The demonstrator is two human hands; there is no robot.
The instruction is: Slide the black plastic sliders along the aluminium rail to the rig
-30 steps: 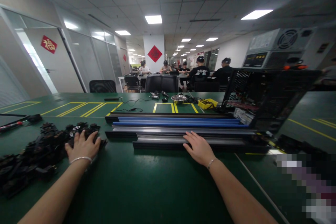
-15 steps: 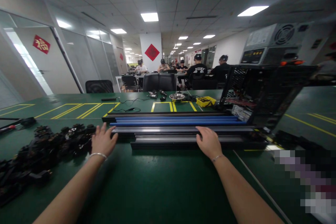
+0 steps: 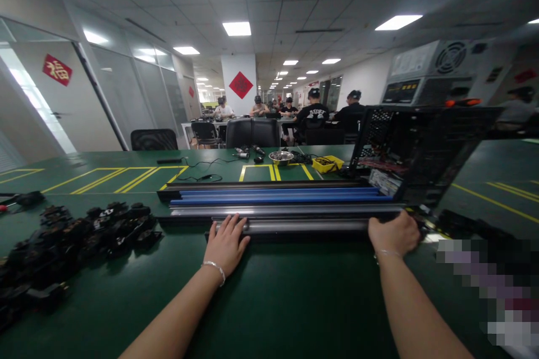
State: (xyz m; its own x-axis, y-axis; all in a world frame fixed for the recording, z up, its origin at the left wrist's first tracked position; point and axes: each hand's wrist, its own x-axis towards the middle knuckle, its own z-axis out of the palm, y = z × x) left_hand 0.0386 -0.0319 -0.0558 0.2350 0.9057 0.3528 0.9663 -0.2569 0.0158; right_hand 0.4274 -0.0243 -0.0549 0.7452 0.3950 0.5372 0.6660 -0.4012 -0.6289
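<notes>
Several long, straight profile strips lie side by side across the green table in front of me. The nearest strip (image 3: 307,227) is dark with a silvery top. Behind it run a grey shiny strip (image 3: 290,211) and blue strips (image 3: 278,196). My left hand (image 3: 227,241) rests with fingers spread on the left end of the nearest strip. At the other end, my right hand (image 3: 396,233) curls its fingers round the right end of that strip; its fingertips are partly hidden. Both wrists wear a bracelet.
Black connector-like parts (image 3: 96,230) lie heaped at left. An open computer case (image 3: 446,151) stands at right with power supplies (image 3: 425,70) on top. Farther back are a metal bowl (image 3: 281,157), a yellow tray (image 3: 327,164) and cables. People sit at a distant table.
Both hands have moved right: my left hand onto the left end of the nearest strip, my right hand to its right end, where its fingers have curled. The view has shifted slightly.
</notes>
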